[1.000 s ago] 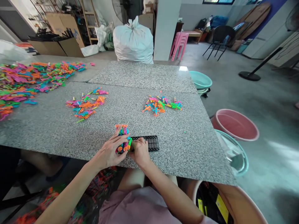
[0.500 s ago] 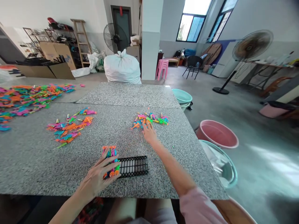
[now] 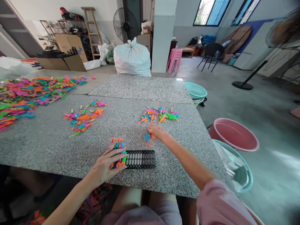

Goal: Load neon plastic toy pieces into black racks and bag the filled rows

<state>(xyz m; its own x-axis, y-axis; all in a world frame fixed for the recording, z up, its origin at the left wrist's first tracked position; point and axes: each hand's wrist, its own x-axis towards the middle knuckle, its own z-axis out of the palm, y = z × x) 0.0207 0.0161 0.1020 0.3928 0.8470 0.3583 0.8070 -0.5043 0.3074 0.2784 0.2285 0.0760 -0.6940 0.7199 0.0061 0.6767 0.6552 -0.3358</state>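
A black plastic grid rack (image 3: 148, 159) lies near the table's front edge. At its left end, colourful plastic toy pieces (image 3: 120, 144) with orange round ends stand side by side in a row. My left hand (image 3: 102, 166) grips that end, its fingers lying across the row and its thumb on the near side. Beyond the rack, my right hand (image 3: 157, 131) is closed on a few small plastic toy pieces (image 3: 147, 137), blue and orange, just above or on the tabletop. Their exact shape is too small to make out. Behind it lies a small pile of similar pieces (image 3: 161, 115).
On the speckled stone table (image 3: 117, 112) lie another small pile (image 3: 84, 118) to the left and a large heap (image 3: 39, 90) at the far left. A white sack (image 3: 132, 59) stands behind the table. Pink (image 3: 234, 134) and teal (image 3: 248, 175) tubs flank its right edge.
My right hand has come back from the right-hand pile toward the rack, bringing a few toy pieces with it. My left hand stays on the rack. The view has shifted somewhat.
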